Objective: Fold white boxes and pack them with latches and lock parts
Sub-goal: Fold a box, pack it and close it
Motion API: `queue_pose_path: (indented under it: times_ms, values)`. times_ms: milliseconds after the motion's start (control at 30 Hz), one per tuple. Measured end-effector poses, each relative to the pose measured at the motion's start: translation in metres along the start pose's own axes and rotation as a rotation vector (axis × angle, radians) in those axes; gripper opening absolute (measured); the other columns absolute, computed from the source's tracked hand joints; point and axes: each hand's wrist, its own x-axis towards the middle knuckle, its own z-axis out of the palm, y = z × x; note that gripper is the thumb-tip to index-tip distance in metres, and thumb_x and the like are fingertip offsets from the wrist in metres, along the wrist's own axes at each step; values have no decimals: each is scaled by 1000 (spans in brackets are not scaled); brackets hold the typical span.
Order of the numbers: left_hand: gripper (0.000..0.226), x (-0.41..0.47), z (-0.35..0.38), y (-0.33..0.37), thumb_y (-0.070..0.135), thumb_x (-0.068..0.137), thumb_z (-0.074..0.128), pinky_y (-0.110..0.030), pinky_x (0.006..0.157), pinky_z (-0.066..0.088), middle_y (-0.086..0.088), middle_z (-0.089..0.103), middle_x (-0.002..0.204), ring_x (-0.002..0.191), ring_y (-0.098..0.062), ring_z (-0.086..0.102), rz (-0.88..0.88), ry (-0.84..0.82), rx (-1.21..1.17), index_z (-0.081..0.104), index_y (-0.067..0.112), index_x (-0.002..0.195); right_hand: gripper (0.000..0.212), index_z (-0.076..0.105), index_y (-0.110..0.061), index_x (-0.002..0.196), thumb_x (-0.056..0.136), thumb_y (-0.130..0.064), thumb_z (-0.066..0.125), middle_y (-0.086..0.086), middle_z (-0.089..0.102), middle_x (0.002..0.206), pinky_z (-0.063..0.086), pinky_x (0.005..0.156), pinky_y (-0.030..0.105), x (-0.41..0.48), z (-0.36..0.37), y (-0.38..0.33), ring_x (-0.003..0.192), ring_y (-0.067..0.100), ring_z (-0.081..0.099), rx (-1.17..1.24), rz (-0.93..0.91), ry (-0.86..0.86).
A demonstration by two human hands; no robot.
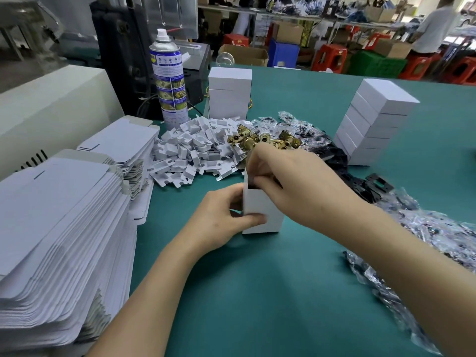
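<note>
Green-topped table [257, 292] stretching toward back. Beige machine housing [51, 99] sitting at left. Red plastic stools [332, 57], blue bin [283, 54], green crates [376, 64], cardboard carton [244, 55] crowding floor beyond. Cluttered shelf [283, 16] running along far side; person in white shirt [435, 27] standing there.

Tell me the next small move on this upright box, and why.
Probably press the dark part fully down inside. The white box stands upright with its top open, the left hand grips its side, and the right hand pinches the part right at the opening.
</note>
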Motion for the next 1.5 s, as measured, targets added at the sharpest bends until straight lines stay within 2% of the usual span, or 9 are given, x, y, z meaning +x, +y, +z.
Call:
queue_pose_path:
  times_ms: [267, 333, 467, 600, 833, 1033, 1267, 1433, 1500]
  values:
    - [38, -1, 2, 3, 36, 72, 85, -14, 74, 53, 19, 78, 95, 86, 0, 73, 51, 53, -10, 65, 48, 102, 27, 46, -15, 119, 92, -13, 46, 6, 64, 107, 35, 95, 40, -6, 6, 5, 102, 24, 53, -150, -61, -191]
    - [49, 0, 3, 0, 31, 77, 92, -16, 73, 54, 14, 77, 95, 86, -2, 74, 71, 104, 25, 59, 50, 109, 35, 53, -15, 124, 90, -7, 51, 3, 64, 116, 41, 99, 36, -9, 6, 12, 113, 21, 55, -2, -94, -49]
    - [82, 2, 5, 1, 25, 78, 93, -31, 83, 60, 16, 72, 115, 95, -4, 72, 95, 215, 95, 41, 54, 135, 22, 64, -13, 114, 91, -11, 63, -4, 64, 111, 45, 94, 27, -23, 21, 43, 108, 14, 56, 153, -20, 610]
    - [104, -1, 7, 2, 31, 77, 92, -42, 85, 62, 17, 65, 126, 97, -7, 72, 156, 245, 151, 23, 58, 150, 26, 63, -19, 120, 95, -17, 71, -10, 66, 113, 53, 89, 38, -28, 59, 62, 107, 10, 63, 598, 231, 512]
    - [73, -1, 7, 0, 37, 85, 85, -37, 85, 62, 27, 60, 133, 107, -10, 69, 173, 240, 208, 45, 65, 140, 8, 67, -23, 96, 100, -27, 61, -12, 67, 94, 45, 80, 23, -11, 83, 59, 92, 8, 63, 859, 207, 597]
    - [23, -1, 7, 6, 42, 104, 54, -18, 87, 50, 18, 68, 121, 112, -12, 66, 252, 296, 164, 67, 41, 123, 31, 59, -14, 80, 102, -33, 50, -5, 58, 77, 39, 69, 26, -5, 94, 56, 74, 7, 53, 848, 122, 568]
    - [21, -2, 10, 15, 26, 104, 58, -25, 101, 47, 8, 57, 122, 122, -14, 60, 413, 452, 269, 77, 19, 111, 33, 65, -8, 79, 103, -10, 42, -1, 65, 83, 43, 77, 25, -11, 91, 60, 83, 15, 60, 895, 73, 581]
    - [38, -2, 11, 18, 20, 97, 66, -21, 89, 49, 41, 51, 130, 118, 3, 59, 511, 532, 257, 56, 10, 133, 20, 66, -14, 90, 99, -9, 50, -5, 67, 90, 46, 81, 25, -16, 92, 55, 89, 13, 63, 968, 79, 583]
    - [52, -3, 10, 16, 18, 97, 68, -19, 90, 47, 34, 58, 127, 117, -5, 61, 491, 507, 229, 49, 13, 145, 16, 60, -19, 100, 96, -5, 54, -8, 66, 92, 49, 83, 29, -17, 93, 52, 89, 13, 63, 1080, 81, 606]
